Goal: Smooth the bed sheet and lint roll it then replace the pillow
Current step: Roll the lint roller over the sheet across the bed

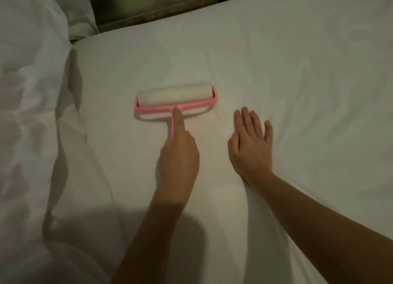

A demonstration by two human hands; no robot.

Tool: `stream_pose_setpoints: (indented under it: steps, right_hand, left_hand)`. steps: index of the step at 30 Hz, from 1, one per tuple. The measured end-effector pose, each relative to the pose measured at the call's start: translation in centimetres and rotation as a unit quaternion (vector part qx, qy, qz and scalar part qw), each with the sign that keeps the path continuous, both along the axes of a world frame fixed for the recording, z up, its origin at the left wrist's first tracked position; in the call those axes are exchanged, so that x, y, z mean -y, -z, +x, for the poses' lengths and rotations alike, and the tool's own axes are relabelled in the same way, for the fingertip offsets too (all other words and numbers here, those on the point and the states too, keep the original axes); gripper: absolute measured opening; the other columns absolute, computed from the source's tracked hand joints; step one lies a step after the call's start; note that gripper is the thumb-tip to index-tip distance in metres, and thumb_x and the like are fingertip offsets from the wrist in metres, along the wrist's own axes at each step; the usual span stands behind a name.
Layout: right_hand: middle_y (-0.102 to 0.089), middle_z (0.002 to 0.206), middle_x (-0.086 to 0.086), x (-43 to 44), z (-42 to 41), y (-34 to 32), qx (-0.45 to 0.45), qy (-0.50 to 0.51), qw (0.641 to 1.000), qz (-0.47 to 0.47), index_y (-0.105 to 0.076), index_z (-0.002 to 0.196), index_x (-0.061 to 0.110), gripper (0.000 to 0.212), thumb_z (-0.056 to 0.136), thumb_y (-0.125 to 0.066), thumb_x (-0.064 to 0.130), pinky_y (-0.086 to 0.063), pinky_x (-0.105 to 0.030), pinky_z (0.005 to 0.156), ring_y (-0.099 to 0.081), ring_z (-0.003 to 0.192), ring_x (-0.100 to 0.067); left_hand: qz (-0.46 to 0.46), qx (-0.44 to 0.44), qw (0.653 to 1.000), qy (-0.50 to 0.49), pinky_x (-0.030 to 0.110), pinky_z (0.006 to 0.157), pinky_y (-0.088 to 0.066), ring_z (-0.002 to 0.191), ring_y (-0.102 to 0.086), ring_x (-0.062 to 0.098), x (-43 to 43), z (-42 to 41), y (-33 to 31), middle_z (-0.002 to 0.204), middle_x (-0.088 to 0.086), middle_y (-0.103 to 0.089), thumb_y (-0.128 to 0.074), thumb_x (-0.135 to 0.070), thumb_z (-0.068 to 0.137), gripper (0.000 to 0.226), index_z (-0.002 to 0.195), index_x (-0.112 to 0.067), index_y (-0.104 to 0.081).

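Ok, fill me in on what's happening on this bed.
A person is lint rolling the white bed sheet. The left hand grips the handle of a pink lint roller, index finger stretched along it, with the roll resting on the sheet. The right hand lies flat, palm down, on the sheet just beside it. Rumpled white bedding is bunched up at the left. Some creases remain on the right side of the sheet.

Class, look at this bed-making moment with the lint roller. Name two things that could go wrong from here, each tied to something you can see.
1. The left hand steers the pink lint roller with one extended finger along the handle; it may twist or skip patches.
2. Creases remain in the bed sheet beyond the flat right hand; rolling over them could miss lint in the folds.
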State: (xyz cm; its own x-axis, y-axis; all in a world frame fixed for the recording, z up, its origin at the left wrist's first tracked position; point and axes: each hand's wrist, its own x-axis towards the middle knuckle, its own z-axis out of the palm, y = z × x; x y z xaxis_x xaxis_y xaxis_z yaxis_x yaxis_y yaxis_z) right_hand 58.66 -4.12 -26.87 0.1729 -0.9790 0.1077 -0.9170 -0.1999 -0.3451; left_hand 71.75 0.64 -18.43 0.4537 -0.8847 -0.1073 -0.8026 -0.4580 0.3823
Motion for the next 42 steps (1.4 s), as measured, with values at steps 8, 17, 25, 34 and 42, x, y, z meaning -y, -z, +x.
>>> stream_pose_setpoints:
  steps: [8, 17, 25, 34, 42]
  right_hand:
    - [-0.018, 0.158, -0.002, 0.1, 0.2, -0.2, -0.008, -0.001, 1.0, 0.022, -0.021, 0.151, 0.018, 0.066, 0.091, -0.007, 0.042, 0.01, -0.032, 0.113, -0.012, 0.146, -0.017]
    - [-0.011, 0.159, 0.002, 0.0, 0.0, -0.4, -0.007, -0.004, 0.999, 0.037, -0.015, 0.152, 0.022, 0.071, 0.088, -0.004, 0.049, 0.012, -0.031, 0.113, -0.004, 0.146, -0.012]
    - [-0.024, 0.157, 0.002, 4.6, 0.6, -2.2, -0.062, 0.036, 0.997, 0.008, -0.027, 0.149, 0.021, 0.068, 0.087, -0.014, 0.045, -0.002, -0.037, 0.113, -0.018, 0.145, -0.017]
    - [-0.016, 0.158, -0.002, 13.4, 4.7, -1.7, -0.099, 0.038, 0.994, 0.0, -0.023, 0.149, 0.023, 0.059, 0.094, -0.019, 0.045, -0.006, -0.045, 0.115, -0.01, 0.145, -0.024]
    - [-0.025, 0.156, -0.002, 13.1, 4.8, -1.4, -0.068, 0.05, 0.996, -0.024, -0.031, 0.145, 0.021, 0.061, 0.089, -0.015, 0.038, -0.009, -0.043, 0.115, -0.016, 0.144, -0.023]
  left_hand:
    - [0.031, 0.014, 0.999, 0.023, 0.036, 0.078, -0.047, 0.086, -0.062, 0.029, -1.8, -0.8, -0.5, 0.1, 0.014, -0.061, -0.029, -0.022, 0.101, 0.059, 0.15, -0.026, 0.003]
    - [-0.043, -0.053, 0.997, -0.017, 0.032, 0.071, -0.036, 0.09, -0.056, 0.03, 7.7, 2.4, 0.4, 0.093, 0.012, -0.049, -0.028, -0.027, 0.102, 0.053, 0.15, -0.031, -0.006]
    - [0.024, -0.041, 0.998, 0.042, 0.032, 0.084, -0.041, 0.09, -0.057, 0.017, 6.2, 3.2, -2.9, 0.111, 0.005, -0.056, -0.031, -0.026, 0.101, 0.053, 0.15, -0.031, -0.011]
    - [-0.035, -0.082, 0.996, 0.021, 0.027, 0.067, -0.053, 0.065, -0.054, 0.008, 9.4, 4.9, -0.8, 0.075, -0.002, -0.051, -0.037, -0.029, 0.099, 0.056, 0.148, -0.039, -0.012]
    - [-0.026, -0.071, 0.997, 0.033, 0.028, 0.067, -0.045, 0.061, -0.046, 0.006, 9.1, 5.3, -1.5, 0.069, -0.006, -0.041, -0.032, -0.033, 0.099, 0.052, 0.147, -0.04, -0.015]
